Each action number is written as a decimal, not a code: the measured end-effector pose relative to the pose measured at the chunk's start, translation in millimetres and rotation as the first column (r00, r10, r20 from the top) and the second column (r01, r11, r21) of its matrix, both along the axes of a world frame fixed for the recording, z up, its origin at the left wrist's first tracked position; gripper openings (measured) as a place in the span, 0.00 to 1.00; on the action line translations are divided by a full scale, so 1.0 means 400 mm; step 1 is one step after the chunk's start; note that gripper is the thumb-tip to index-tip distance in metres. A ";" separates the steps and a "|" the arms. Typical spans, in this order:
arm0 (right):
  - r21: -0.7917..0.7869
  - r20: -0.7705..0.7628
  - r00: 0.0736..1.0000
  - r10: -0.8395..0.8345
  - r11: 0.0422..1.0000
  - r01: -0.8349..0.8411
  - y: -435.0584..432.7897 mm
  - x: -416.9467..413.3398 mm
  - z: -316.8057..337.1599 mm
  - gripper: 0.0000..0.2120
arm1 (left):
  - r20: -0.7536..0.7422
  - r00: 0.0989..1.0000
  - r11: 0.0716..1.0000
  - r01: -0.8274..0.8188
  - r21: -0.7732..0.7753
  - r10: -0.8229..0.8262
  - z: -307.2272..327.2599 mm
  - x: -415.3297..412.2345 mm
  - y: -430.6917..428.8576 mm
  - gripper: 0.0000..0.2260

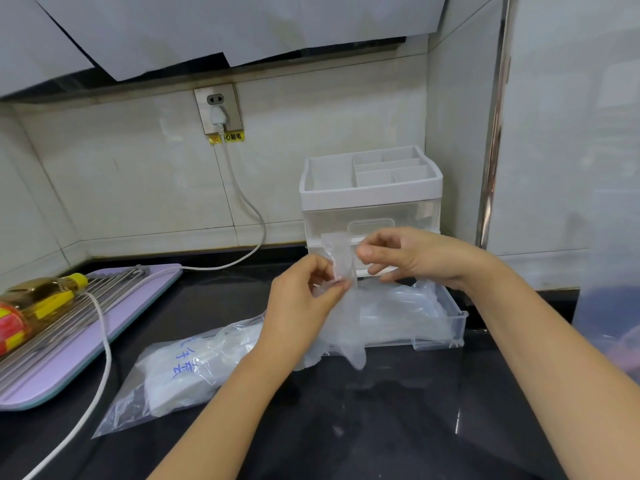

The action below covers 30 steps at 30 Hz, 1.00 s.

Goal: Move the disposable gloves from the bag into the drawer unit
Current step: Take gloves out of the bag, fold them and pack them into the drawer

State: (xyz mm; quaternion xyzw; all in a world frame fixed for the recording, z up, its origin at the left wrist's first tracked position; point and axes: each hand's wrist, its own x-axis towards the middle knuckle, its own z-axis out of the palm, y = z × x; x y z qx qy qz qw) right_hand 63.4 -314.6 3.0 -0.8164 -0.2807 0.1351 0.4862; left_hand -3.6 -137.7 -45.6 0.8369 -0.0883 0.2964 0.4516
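— Room around the drawer (459, 325)?
— It stood pulled out; wall (460, 133) close right, counter (398, 427) stretching in front.
— The glove (341, 261)?
— Left hand (308, 292) and right hand (408, 258) pinched it just above the drawer; bag (166, 382) lay leftward.

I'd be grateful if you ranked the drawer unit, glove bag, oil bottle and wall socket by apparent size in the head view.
drawer unit
glove bag (nearer, so uncertain)
oil bottle (partly cropped)
wall socket

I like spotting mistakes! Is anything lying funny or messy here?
Yes. The bottle with the yellow cap lies on its side on the metal rack at the left, not standing up. A white cord also trails across that rack.
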 end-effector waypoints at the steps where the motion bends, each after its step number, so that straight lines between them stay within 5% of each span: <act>1: 0.041 -0.022 1.000 0.007 0.999 -0.006 0.002 0.001 -0.002 0.28 | 0.011 1.000 1.000 -0.003 -0.014 0.003 0.000 0.000 0.000 0.09; 7: 0.242 -0.081 0.988 0.135 0.964 -0.112 0.015 -0.001 -0.011 0.27 | -0.054 0.997 0.998 0.055 0.027 -0.053 -0.016 0.006 0.005 0.16; 18: 0.145 0.189 0.979 0.077 0.984 -0.105 0.026 -0.028 0.006 0.06 | -0.090 0.990 0.993 0.111 0.040 -0.108 -0.015 0.010 0.008 0.18; 25: 0.134 0.208 0.954 0.214 0.960 -0.245 0.004 -0.026 0.019 0.04 | -0.233 0.832 0.853 0.435 -0.288 -0.503 -0.004 0.012 0.016 0.34; 30: 0.136 0.139 0.947 0.291 0.941 -0.309 0.002 -0.042 0.033 0.03 | -0.275 0.747 0.756 0.433 -0.491 -0.606 -0.011 0.014 0.009 0.37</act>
